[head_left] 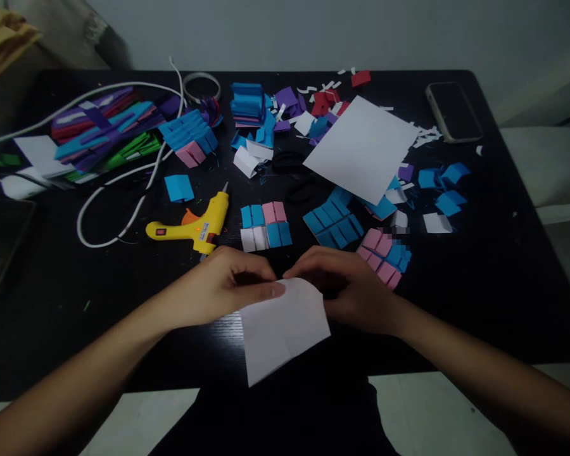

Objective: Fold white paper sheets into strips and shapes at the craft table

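A white sheet of paper (287, 329) is held over the near edge of the black table, its top edge bent over. My left hand (240, 282) pinches its upper left part, thumb on the near face and fingers behind. At its upper right, my right hand (349, 288) is closed on the edge, its fingertips partly hidden behind the paper. Just beyond my hands lie a blue, pink and white folded-paper block (266, 226), a blue block (333, 218) and a pink and blue block (384, 256). A yellow glue gun (192, 229) rests beyond my left hand.
A larger white sheet (363, 149) lies over paper scraps, with black scissors (301, 187) beside it. At the back right is a phone (453, 112). Bundled coloured strips (104, 126) and a looped white cable (79, 221) lie left. Another dark device (4, 244) sits far left.
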Action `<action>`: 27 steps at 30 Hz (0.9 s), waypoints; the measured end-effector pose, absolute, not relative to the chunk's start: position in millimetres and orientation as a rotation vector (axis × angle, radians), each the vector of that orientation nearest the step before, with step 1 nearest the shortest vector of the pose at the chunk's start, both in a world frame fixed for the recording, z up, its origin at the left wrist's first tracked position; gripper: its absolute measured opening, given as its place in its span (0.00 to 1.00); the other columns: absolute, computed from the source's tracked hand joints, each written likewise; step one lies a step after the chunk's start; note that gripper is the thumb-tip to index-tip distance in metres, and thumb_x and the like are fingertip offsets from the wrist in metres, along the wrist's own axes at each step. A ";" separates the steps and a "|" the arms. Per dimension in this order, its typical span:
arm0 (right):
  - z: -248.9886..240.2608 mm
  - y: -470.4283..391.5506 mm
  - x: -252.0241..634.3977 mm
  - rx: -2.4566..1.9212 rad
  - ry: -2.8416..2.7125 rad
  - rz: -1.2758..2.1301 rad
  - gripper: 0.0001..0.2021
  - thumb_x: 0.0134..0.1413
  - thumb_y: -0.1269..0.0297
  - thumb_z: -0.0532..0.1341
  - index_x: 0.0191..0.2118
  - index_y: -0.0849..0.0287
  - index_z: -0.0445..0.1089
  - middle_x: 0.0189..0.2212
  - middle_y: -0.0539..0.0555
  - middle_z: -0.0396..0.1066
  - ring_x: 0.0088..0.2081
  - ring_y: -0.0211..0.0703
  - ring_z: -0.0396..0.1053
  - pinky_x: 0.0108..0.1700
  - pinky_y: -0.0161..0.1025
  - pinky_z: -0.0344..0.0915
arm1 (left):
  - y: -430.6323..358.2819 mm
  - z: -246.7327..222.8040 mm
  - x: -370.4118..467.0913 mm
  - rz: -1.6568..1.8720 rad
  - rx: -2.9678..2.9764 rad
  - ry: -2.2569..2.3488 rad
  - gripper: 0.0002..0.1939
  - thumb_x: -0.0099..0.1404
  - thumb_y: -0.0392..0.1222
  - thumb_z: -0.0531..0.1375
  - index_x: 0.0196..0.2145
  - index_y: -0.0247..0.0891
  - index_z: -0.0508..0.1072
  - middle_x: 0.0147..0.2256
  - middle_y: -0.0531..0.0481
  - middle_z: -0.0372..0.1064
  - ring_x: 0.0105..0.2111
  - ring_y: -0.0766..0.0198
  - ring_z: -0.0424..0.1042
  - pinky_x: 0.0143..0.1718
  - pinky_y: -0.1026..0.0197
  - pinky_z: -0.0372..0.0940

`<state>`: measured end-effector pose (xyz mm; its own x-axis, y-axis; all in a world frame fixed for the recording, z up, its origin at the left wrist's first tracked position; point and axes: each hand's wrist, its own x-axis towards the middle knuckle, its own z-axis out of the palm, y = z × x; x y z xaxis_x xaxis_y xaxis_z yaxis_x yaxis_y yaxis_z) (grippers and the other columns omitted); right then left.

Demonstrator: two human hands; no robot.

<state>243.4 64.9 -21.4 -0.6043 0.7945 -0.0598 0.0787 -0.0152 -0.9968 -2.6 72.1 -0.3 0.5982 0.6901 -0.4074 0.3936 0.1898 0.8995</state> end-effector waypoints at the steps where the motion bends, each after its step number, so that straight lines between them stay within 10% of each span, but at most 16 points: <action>1: -20.9 65.5 243.4 -0.906 -1.691 1.692 0.16 0.53 0.67 0.75 0.48 0.53 0.79 0.43 0.51 0.76 0.40 0.39 0.78 0.40 0.34 0.79 | 72.3 0.2 -3.4 0.275 1.431 0.986 0.11 0.70 0.47 0.64 0.36 0.38 0.82 0.29 0.52 0.77 0.27 0.69 0.71 0.26 0.69 0.63; 11: -20.7 74.5 249.1 -0.875 -1.281 2.103 0.20 0.58 0.68 0.70 0.56 0.53 0.76 0.50 0.55 0.78 0.50 0.44 0.77 0.50 0.42 0.76 | 70.8 -2.7 -1.6 0.419 1.453 1.046 0.13 0.70 0.47 0.64 0.33 0.37 0.82 0.25 0.53 0.74 0.25 0.69 0.69 0.24 0.69 0.62; 27: -17.6 62.6 236.0 -1.071 -1.176 2.027 0.11 0.54 0.58 0.74 0.42 0.53 0.82 0.37 0.51 0.80 0.39 0.40 0.77 0.38 0.35 0.72 | 56.2 -3.9 12.9 0.724 1.884 1.150 0.12 0.72 0.37 0.60 0.29 0.36 0.73 0.23 0.56 0.67 0.23 0.72 0.65 0.25 0.68 0.60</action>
<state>236.0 62.6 -17.6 -0.5258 0.7713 -0.3585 -0.0716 -0.4602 -0.8849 12.9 56.2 -3.9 0.4238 0.9035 0.0642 0.4481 -0.2707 0.8520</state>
